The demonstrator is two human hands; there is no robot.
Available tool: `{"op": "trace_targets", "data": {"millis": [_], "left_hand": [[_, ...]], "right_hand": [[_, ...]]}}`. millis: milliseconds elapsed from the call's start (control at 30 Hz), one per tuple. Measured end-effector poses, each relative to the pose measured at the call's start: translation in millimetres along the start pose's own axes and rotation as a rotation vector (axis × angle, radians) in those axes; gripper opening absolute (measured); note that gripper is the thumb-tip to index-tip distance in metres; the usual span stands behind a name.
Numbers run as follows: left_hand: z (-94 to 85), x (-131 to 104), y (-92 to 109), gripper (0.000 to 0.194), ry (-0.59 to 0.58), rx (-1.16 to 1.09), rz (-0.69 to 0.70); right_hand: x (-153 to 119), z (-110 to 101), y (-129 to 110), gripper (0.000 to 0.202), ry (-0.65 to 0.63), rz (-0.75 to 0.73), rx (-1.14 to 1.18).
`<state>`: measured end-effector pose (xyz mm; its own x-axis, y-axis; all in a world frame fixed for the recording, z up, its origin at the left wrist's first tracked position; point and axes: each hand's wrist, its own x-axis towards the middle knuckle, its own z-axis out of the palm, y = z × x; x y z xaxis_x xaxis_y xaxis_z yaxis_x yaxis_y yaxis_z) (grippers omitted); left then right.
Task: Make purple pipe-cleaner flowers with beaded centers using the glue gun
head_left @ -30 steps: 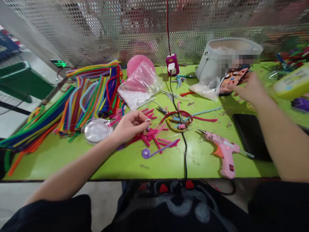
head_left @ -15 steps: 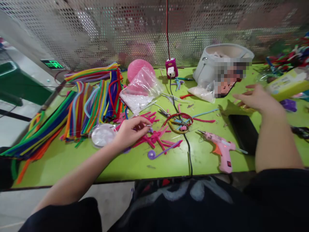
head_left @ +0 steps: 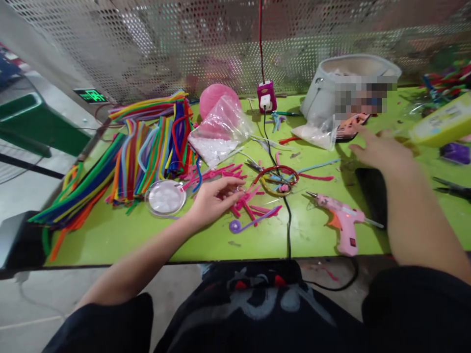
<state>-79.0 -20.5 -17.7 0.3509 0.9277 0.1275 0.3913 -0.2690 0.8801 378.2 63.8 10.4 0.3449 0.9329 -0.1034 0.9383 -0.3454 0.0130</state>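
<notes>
My left hand (head_left: 215, 201) rests over the pink pipe cleaner pieces (head_left: 253, 208), its thumb and fingers pinched together. Something small and shiny seems to be at the fingertips, too small to name. A purple pipe cleaner (head_left: 253, 225), coiled at one end, lies just in front. My right hand (head_left: 384, 152) reaches out with fingers apart, blurred, holding nothing I can see. Its fingertips are at the lit phone (head_left: 349, 128) leaning on a grey bucket (head_left: 324, 90); whether they touch it I cannot tell. Below that wrist lies a dark flat device (head_left: 370, 191), partly covered by the arm.
A pink glue gun (head_left: 346, 223) lies at right front, pliers (head_left: 454, 187) farther right. Bundled colourful pipe cleaners (head_left: 147, 157) fill the left, beside a round clear dish (head_left: 165, 197). A black cable (head_left: 289, 225) crosses the green table (head_left: 206, 247). A yellow bottle (head_left: 441, 122) stands right.
My right hand has moved left, from beside the yellow bottle to the lit phone. My left hand stays pinched over the pink pieces. The whole view has shifted slightly.
</notes>
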Motion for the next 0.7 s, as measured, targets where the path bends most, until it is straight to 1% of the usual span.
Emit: {"op": "trace_targets", "data": {"millis": [67, 133, 233, 367, 467, 600, 700], "left_hand": [[1.7, -0.9, -0.2, 0.041, -0.023, -0.029, -0.015], [2.5, -1.6, -1.6, 0.039, -0.037, -0.039, -0.019], [2.1, -2.3, -3.6, 0.034, -0.027, -0.030, -0.015], [2.4, -2.6, -6.4, 0.034, -0.061, -0.040, -0.030], [3.9, -2.5, -9.6, 0.034, -0.103, -0.078, -0.057], [5.0, -3.0, -10.7, 0.036, -0.091, -0.123, -0.062], [6.0, -4.0, -8.1, 0.038, -0.110, -0.171, -0.084]], "right_hand": [[-1.1, -1.8, -1.2, 0.081, 0.011, 0.014, -0.005], [-3.0, -3.2, -3.0, 0.082, 0.018, 0.025, -0.007], [-5.8, -3.1, -5.4, 0.084, 0.028, 0.040, -0.007], [-4.9, -0.2, -6.4, 0.087, 0.008, 0.049, -0.009], [-1.4, 1.9, -4.0, 0.088, -0.021, 0.065, -0.016], [3.7, 6.1, 2.3, 0.094, -0.008, 0.087, -0.035], [9.3, 12.7, 5.2, 0.097, -0.006, 0.091, -0.056]]}}
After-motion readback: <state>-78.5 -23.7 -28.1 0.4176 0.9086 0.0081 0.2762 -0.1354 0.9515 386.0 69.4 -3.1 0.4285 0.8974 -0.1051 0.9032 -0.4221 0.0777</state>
